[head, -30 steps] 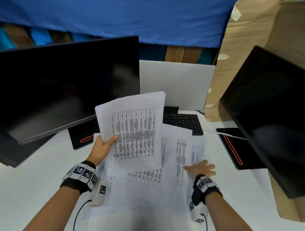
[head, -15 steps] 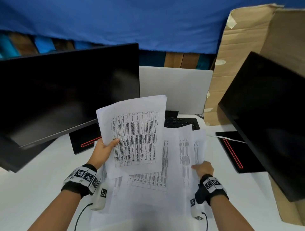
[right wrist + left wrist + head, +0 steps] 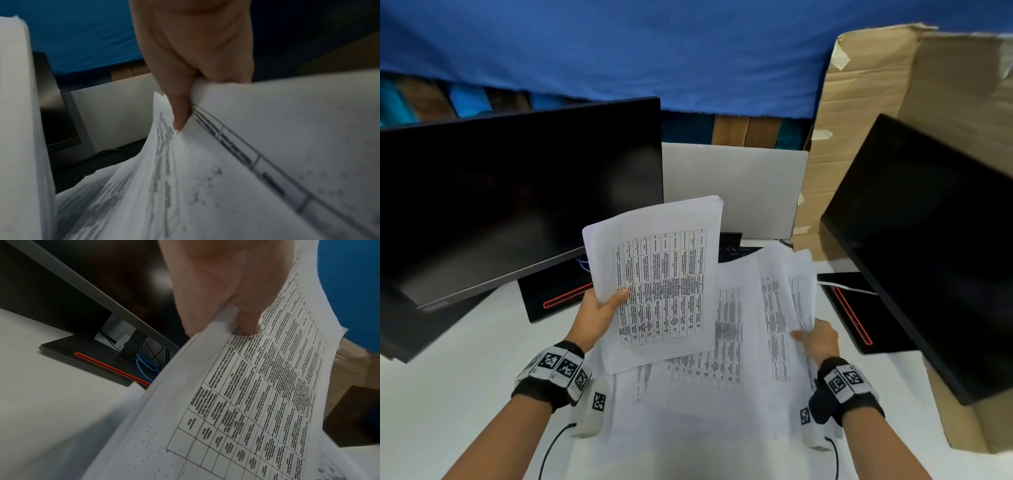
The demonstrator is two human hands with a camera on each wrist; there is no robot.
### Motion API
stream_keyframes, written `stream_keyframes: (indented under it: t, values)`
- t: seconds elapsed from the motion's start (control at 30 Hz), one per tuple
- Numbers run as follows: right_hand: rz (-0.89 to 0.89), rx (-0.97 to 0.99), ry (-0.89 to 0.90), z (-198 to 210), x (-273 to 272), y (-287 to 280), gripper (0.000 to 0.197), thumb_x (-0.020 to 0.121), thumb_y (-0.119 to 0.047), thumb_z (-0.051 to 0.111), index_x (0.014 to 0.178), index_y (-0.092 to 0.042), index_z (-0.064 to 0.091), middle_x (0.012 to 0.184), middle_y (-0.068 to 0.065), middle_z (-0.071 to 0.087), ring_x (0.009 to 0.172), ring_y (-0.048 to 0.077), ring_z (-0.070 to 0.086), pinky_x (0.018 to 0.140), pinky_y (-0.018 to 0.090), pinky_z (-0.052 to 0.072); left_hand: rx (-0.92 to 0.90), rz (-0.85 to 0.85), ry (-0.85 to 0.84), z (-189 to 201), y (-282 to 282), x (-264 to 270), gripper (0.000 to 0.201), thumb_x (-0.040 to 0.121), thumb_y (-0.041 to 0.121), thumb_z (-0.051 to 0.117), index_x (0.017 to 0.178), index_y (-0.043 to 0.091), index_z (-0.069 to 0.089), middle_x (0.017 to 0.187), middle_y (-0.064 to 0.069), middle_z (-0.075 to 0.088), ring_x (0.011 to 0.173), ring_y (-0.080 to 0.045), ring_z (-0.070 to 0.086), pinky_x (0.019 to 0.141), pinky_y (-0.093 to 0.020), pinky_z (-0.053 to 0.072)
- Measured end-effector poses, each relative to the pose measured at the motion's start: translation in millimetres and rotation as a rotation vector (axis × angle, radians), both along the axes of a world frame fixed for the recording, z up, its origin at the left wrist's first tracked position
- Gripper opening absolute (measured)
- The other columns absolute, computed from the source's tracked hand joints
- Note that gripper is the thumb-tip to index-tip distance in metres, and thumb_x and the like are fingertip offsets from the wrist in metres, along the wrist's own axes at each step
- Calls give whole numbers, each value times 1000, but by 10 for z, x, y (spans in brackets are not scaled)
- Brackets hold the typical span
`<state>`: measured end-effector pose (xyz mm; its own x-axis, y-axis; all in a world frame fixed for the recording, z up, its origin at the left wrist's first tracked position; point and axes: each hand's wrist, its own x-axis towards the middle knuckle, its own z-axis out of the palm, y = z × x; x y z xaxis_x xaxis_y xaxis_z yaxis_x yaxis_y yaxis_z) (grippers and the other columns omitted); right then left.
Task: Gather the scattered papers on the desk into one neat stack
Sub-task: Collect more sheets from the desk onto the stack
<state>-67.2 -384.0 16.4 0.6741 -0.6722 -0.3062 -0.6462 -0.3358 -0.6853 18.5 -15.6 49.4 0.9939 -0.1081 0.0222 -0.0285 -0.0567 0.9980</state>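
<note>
We see the left hand gripping a held stack of printed sheets by its left edge, the thumb lying across the printed table on the top sheet and the fingers tucked behind; the stack is lifted clear of the white desk and tilted, its top corner pointing toward one o'clock. From the left wrist view the thumb presses on the first rows of the grid while the paper edge curls under the palm. The right hand pinches the right-hand margin of a few loose sheets and raises that edge, so the sheets arch up toward twelve o'clock while their left part lies on the spread papers below; in the right wrist view the thumb bears down on the top of the lifted sheets, whose edges bunch under the closed fingers. The spread papers cover the desk at six o'clock from the held stack, overlapping one another at slight angles. A dark left monitor stands at ten o'clock, its black base with a red stripe just beside the held stack. A second right monitor leans at three o'clock, with cardboard behind it. A white panel stands at twelve o'clock, and a black keyboard peeks out below it, partly covered by paper.
</note>
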Motion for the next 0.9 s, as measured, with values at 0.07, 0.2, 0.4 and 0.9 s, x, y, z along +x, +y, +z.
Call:
stream_keyframes:
  t: [0.07,0.2,0.4,0.9]
  values:
    - [16,2,25,-56,-31,30,30,82,-6,65,109,7,61,108,25,65,97,36,63,84,36,51,10,-12,-7,0,-22,-19,22,86,10,55,96,29,59,81,18,71,80,7,66,73,-15,52]
    - [14,-76,1,-70,-63,50,29,85,-8,60,109,8,60,106,26,65,96,38,62,85,39,52,24,-31,-13,11,-28,-65,26,86,11,55,98,34,57,81,29,71,85,8,65,76,-13,52]
    - [-34,-327,-98,277,-113,10,25,88,-7,53,104,10,61,100,33,64,93,44,61,74,40,48,28,0,9,19,-11,-129,23,87,12,55,109,19,58,88,15,70,88,-3,65,82,-24,50]
    - [-45,-14,-903,1831,-241,132,27,81,-11,66,108,-7,65,90,-7,70,82,5,65,80,24,55,50,-10,21,92,-39,-124,20,87,14,55,107,18,59,91,10,64,86,-6,63,79,-26,50]
